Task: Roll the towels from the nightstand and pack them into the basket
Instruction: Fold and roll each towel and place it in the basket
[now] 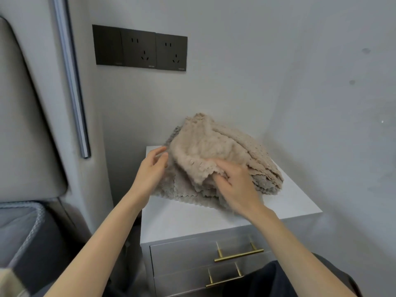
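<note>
Right hand grasping top towel edge (raised above pile); left hand released, just beside pile.

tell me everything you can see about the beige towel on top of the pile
The top towel is beige and fluffy, with a nubbly dotted weave and scalloped edges. It is crumpled, not rolled, and its middle rises in a peak above the pile of similar beige and greyer towels on the white nightstand. The right hand has its grip on the near edge, fingers curled into the cloth. The left hand is open at its left side; whether it touches cannot be told.
</note>
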`<action>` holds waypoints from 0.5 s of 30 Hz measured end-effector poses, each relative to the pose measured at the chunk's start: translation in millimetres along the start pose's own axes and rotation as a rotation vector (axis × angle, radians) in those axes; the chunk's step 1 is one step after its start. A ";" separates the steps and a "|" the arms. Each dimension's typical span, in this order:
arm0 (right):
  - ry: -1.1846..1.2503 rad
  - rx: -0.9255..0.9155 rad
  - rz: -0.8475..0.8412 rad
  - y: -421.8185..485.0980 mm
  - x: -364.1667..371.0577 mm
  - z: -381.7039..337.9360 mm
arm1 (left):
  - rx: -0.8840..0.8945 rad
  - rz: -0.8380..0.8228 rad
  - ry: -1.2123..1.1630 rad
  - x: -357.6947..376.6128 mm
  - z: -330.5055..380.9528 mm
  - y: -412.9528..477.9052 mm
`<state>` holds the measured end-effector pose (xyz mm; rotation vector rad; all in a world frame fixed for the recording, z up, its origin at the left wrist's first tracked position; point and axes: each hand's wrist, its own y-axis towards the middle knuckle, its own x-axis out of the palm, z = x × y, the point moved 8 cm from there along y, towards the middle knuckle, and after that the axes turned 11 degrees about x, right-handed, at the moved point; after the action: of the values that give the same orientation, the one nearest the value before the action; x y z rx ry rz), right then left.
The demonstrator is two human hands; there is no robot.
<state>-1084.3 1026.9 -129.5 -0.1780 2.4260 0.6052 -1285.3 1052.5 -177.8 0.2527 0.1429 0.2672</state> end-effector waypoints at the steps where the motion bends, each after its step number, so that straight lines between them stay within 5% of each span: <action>1: 0.009 -0.021 -0.083 -4.7 11.4 -4.9 | -0.057 0.009 0.002 -3.9 -7.7 -0.9; 5: -0.162 0.036 -0.523 -24.1 56.2 2.8 | -0.260 -0.131 0.082 -1.7 -32.6 -12.8; 10: -0.219 0.151 -0.835 -40.4 48.1 30.9 | -0.214 -0.119 0.171 -6.2 -35.3 -17.1; 12: -0.124 0.209 -0.668 -28.6 25.5 38.2 | -0.229 -0.111 0.170 -7.7 -35.0 -14.6; 15: -0.172 0.298 -0.184 -9.1 -18.9 59.8 | -0.274 -0.158 0.176 -2.7 -35.9 -13.6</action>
<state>-1034.3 1046.2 -163.3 -0.2118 2.2683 0.1661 -1290.7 1047.2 -215.4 -0.0544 0.2958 0.1492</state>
